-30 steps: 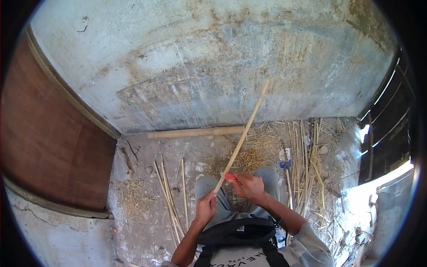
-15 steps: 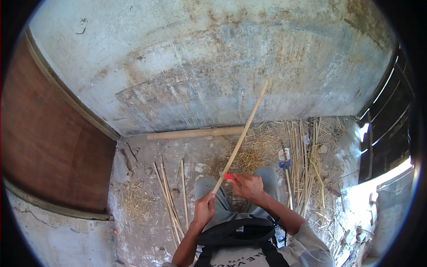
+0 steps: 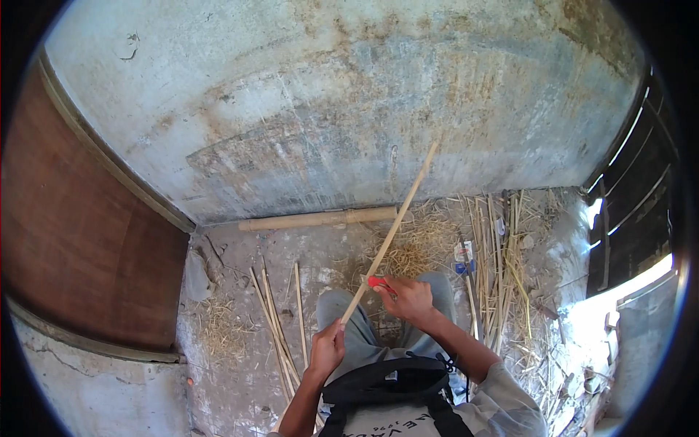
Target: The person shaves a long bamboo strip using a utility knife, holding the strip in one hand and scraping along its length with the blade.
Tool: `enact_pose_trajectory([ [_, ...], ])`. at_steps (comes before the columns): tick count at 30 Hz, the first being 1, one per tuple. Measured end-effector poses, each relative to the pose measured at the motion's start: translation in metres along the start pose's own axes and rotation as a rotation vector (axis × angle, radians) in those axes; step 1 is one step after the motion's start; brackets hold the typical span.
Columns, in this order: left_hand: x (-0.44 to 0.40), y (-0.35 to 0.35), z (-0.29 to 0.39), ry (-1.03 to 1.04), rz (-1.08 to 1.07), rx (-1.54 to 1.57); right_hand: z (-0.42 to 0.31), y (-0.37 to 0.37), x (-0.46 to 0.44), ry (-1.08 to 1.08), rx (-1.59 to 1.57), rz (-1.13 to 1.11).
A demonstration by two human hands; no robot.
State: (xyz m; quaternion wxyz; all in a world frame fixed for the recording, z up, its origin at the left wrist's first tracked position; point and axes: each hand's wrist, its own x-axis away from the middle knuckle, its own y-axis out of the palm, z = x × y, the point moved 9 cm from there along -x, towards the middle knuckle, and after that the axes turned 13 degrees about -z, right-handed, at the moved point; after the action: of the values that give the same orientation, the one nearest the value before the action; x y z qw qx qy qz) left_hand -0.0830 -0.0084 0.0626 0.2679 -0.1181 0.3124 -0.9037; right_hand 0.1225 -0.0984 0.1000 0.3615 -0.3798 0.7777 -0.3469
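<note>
A long, pale bamboo strip [image 3: 399,216] slants up and away from my lap toward the wall. Its near end is closed in my left hand [image 3: 328,349], fingers wrapped around it above my left thigh. My right hand [image 3: 409,298] grips a red-handled knife [image 3: 380,282] near my knees. The knife lies against the strip a short way above my left hand. Most of its blade is hidden or too small to make out.
Bamboo strips lie on the floor at left [image 3: 277,320] and in a larger bundle at right [image 3: 499,262]. Thin shavings [image 3: 411,255] are heaped before my knees. A bamboo pole [image 3: 313,220] rests along the wall's foot. A blue-and-white packet [image 3: 464,258] lies beside the right bundle.
My left hand has drawn the strip down and to the left, and its far end sits lower. The right hand with the knife has shifted slightly up.
</note>
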Motion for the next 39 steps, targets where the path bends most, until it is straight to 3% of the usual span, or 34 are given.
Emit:
enact_pose_trajectory([
  [15,0.041,-0.012,-0.013,0.019,0.029,-0.022,0.026,-0.005,-0.013,-0.003,-0.006,0.065],
  [23,0.067,-0.011,-0.022,-0.077,-0.085,-0.002,0.072,-0.021,-0.033,0.142,-0.001,0.053],
  [39,0.098,-0.037,-0.020,-0.040,-0.072,-0.100,0.121,-0.021,-0.055,0.298,0.074,-0.028],
])
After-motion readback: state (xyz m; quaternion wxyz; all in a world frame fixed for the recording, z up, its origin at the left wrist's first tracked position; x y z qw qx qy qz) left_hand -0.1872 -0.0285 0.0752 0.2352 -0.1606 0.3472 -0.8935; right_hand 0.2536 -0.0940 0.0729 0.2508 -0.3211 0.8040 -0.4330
